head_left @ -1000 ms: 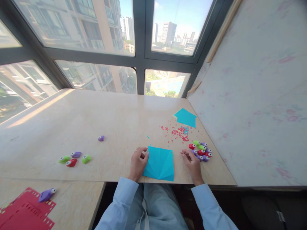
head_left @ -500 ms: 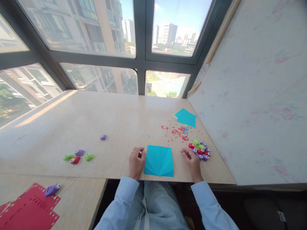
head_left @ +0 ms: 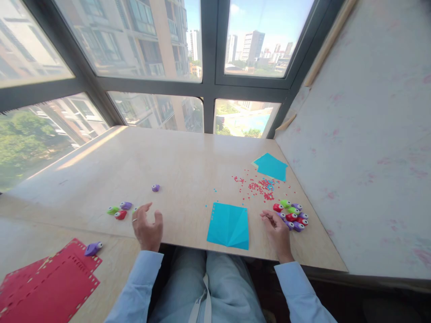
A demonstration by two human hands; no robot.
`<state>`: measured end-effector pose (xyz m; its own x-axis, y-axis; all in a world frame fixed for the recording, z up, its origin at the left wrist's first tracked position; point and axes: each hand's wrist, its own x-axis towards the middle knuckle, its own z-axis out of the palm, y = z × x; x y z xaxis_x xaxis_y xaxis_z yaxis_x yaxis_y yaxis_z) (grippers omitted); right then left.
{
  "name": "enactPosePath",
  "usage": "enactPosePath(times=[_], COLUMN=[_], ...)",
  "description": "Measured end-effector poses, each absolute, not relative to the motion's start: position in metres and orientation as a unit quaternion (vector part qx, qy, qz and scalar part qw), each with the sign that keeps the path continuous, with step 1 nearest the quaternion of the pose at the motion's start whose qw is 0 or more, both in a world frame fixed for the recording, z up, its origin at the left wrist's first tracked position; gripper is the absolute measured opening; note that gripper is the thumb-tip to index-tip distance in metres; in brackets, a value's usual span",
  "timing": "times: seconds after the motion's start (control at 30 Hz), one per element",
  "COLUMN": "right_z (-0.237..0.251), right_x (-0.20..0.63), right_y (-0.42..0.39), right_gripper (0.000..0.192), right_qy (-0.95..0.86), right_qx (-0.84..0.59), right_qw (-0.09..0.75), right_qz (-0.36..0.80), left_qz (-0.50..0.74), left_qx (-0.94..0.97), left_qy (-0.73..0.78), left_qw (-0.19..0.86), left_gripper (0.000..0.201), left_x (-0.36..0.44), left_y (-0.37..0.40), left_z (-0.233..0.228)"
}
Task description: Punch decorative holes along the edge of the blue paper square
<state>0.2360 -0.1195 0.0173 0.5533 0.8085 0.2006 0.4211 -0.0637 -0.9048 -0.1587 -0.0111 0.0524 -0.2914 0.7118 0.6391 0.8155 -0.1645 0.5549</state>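
On the table in front of me lies a creased blue sheet of paper, with a row of small punched holes down its left edge. My left hand is left of the sheet, its thumb and fingers curved and apart, holding nothing. It partly covers a green paper punch in the group on the left. On the other side of the sheet, my right hand rests with its fingers drawn together; nothing shows in them. Close beside it is a cluster of red, green and purple paper punches.
Red and blue punched bits are scattered beyond the sheet, near more blue paper. A lone purple punch stands left of centre. Punched red sheets lie at lower left with a purple punch on them. A wall borders the right.
My left hand has moved left, away from the blue sheet's edge to the left group of punches, and its fingers have spread. My right hand stays near its cluster. The view has shifted slightly.
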Motion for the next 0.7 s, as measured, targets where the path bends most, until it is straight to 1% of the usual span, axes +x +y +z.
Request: enactPosePath(times=[0.07, 0.17, 0.27, 0.33, 0.5, 0.57, 0.7], right_z=[0.017, 0.017, 0.018, 0.019, 0.022, 0.022, 0.023], right_x=[0.236, 0.236, 0.236, 0.236, 0.236, 0.237, 0.237], right_y=[-0.120, -0.120, -0.121, -0.121, -0.123, -0.123, -0.123], right_gripper=[0.034, 0.035, 0.037, 0.039, 0.041, 0.042, 0.044], right_qy=[-0.435, -0.430, -0.425, -0.419, -0.408, -0.402, -0.397], right_qx=[-0.708, -0.712, -0.713, -0.716, -0.722, -0.726, -0.734], right_qw=[0.525, 0.524, 0.523, 0.523, 0.515, 0.512, 0.506], right_qz=[0.184, 0.186, 0.192, 0.198, 0.216, 0.222, 0.219], left_qz=[-0.459, -0.404, -0.335, -0.293, -0.218, -0.225, -0.293], left_qx=[-0.565, -0.517, -0.473, -0.464, -0.470, -0.493, -0.543], left_qy=[-0.677, -0.741, -0.806, -0.830, -0.854, -0.839, -0.784], left_qw=[0.110, 0.141, 0.123, 0.097, 0.041, 0.044, 0.073], left_gripper=[0.037, 0.053, 0.074, 0.084, 0.095, 0.099, 0.112], left_x=[-0.184, -0.208, -0.211, -0.207, -0.213, -0.224, -0.245], left_y=[-0.005, 0.001, 0.001, 0.000, 0.004, 0.009, 0.020], left_z=[0.058, 0.061, 0.060, 0.060, 0.058, 0.053, 0.039])
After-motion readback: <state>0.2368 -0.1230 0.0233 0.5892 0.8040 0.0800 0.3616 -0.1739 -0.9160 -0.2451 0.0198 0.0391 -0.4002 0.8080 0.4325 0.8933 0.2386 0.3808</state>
